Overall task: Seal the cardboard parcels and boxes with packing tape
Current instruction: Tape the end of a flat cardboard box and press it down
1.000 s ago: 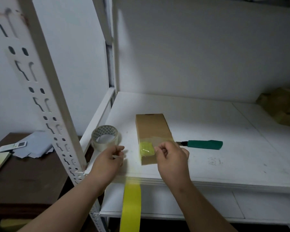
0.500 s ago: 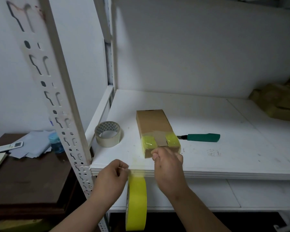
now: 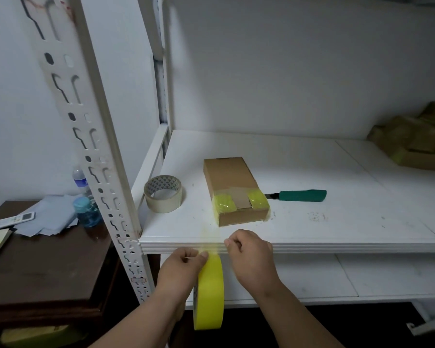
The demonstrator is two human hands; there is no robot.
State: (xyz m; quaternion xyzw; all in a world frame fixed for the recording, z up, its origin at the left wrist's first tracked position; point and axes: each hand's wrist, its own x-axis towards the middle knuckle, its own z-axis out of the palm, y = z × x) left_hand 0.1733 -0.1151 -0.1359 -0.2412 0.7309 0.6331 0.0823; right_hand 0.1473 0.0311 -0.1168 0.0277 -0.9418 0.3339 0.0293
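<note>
The cardboard box (image 3: pixel 232 189) lies flat on the white shelf (image 3: pixel 337 222), long axis running from 12 to 6 o'clock, well clear of the shelf's front edge. Two patches of yellow tape (image 3: pixel 224 203) cover its near end, one at each corner, with bare cardboard between them. The left hand (image 3: pixel 183 266) is below the shelf's front edge, at 6 o'clock from the box, fingers curled around the top of the yellow tape roll (image 3: pixel 209 295), which hangs on edge beneath it. The right hand (image 3: pixel 251 254) is just beside it at 3 o'clock, fingers curled, thumb and forefinger pinching a short, blurred length of tape drawn from the roll. A beige tape roll (image 3: pixel 163 193) lies flat on the shelf at 9 o'clock from the box. A green-handled knife (image 3: pixel 299 195) lies at 3 o'clock from the box, blade pointing toward it. Further cardboard parcels (image 3: pixel 417 141) are stacked at the shelf's far right. A dark wooden table (image 3: pixel 48 259) at the left carries papers, a remote control (image 3: pixel 13 220) and a blue bottle (image 3: pixel 87 212).
</note>
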